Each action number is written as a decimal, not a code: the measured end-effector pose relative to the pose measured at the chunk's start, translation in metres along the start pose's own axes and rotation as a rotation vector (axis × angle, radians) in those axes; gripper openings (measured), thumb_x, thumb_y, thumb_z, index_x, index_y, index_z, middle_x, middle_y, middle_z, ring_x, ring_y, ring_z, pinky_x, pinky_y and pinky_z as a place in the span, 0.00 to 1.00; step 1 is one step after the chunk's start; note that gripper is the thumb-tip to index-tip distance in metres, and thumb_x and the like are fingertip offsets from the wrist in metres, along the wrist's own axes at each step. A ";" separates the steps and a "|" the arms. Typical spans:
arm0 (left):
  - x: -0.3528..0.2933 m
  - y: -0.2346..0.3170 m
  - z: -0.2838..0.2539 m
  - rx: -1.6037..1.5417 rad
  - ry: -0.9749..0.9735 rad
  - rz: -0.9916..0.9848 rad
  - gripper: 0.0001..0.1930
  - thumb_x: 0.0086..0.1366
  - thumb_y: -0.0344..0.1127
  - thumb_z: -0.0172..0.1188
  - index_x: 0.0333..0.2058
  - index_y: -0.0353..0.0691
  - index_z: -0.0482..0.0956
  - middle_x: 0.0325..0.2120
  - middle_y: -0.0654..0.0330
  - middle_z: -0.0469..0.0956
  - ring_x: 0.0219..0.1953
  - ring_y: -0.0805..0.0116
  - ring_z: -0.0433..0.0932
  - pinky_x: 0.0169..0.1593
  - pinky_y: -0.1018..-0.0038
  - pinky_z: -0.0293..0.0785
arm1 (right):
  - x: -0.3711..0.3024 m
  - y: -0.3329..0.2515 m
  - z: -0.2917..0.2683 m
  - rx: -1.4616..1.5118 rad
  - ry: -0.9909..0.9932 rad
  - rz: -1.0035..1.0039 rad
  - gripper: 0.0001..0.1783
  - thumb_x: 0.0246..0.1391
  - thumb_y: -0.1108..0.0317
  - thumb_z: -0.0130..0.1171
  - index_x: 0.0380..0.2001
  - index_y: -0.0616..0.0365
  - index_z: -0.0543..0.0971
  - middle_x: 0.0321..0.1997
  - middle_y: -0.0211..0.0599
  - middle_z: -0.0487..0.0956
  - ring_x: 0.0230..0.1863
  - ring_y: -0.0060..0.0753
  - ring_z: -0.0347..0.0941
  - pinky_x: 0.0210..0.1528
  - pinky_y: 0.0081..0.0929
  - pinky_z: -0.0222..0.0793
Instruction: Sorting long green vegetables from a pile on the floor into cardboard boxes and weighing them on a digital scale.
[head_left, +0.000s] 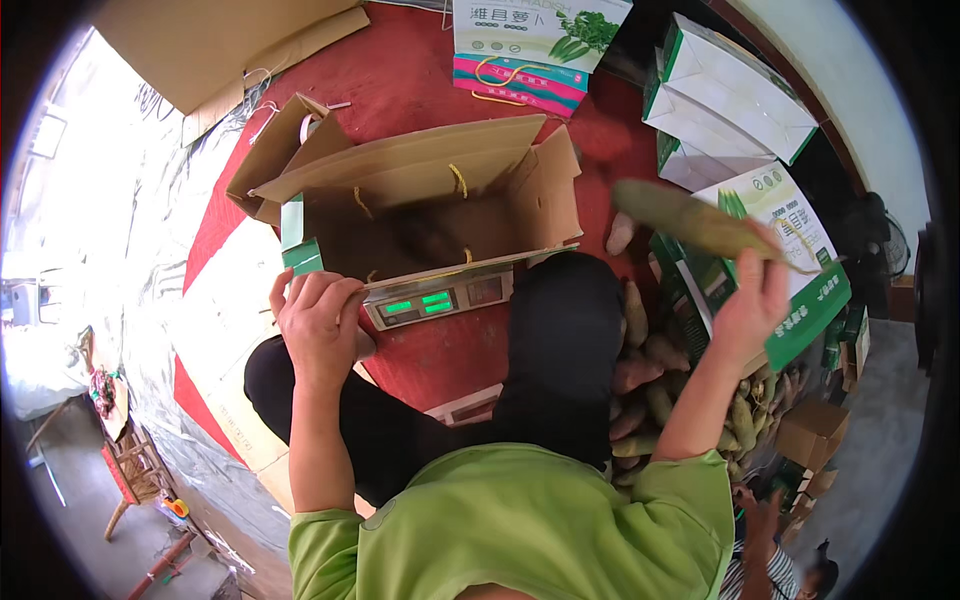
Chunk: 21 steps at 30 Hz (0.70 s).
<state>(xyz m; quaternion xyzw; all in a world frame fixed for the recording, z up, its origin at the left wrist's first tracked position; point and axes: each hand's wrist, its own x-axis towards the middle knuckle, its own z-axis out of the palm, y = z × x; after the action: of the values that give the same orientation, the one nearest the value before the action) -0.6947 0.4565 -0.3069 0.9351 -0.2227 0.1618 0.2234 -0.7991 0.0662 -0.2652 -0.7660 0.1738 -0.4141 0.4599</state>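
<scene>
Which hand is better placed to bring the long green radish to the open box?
Most likely the right hand: it holds the radish, while the left hand is at the near-left corner of the open box.

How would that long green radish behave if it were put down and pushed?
The radish would probably roll sideways, being long and rounded. It looks stiff: gripped near one end by the right hand, it shows no sagging. Its thin tail might snap easily.
</scene>
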 end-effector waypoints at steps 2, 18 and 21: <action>0.003 0.002 0.001 -0.012 -0.002 0.003 0.04 0.49 0.29 0.65 0.25 0.44 0.79 0.26 0.67 0.75 0.35 0.67 0.74 0.57 0.61 0.59 | 0.019 -0.032 0.011 0.150 0.033 -0.065 0.16 0.56 0.79 0.48 0.48 0.69 0.74 0.49 0.43 0.75 0.54 0.31 0.68 0.61 0.30 0.59; 0.004 0.002 -0.003 0.019 -0.047 0.042 0.03 0.51 0.28 0.62 0.27 0.42 0.79 0.27 0.62 0.76 0.36 0.64 0.74 0.57 0.64 0.58 | -0.005 -0.013 0.231 -0.573 -1.257 -0.497 0.19 0.45 0.52 0.64 0.32 0.58 0.81 0.33 0.43 0.79 0.44 0.48 0.75 0.43 0.44 0.72; 0.002 0.001 -0.001 0.013 -0.027 0.044 0.04 0.52 0.28 0.63 0.27 0.41 0.78 0.27 0.62 0.76 0.35 0.64 0.75 0.57 0.64 0.59 | 0.002 -0.023 0.205 -0.391 -1.116 -0.388 0.20 0.48 0.51 0.61 0.36 0.56 0.80 0.37 0.40 0.80 0.46 0.44 0.75 0.47 0.43 0.70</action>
<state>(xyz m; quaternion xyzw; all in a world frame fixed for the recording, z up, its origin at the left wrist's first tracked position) -0.6938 0.4551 -0.3048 0.9336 -0.2450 0.1553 0.2104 -0.6376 0.1917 -0.2926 -0.9546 -0.1626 0.0121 0.2492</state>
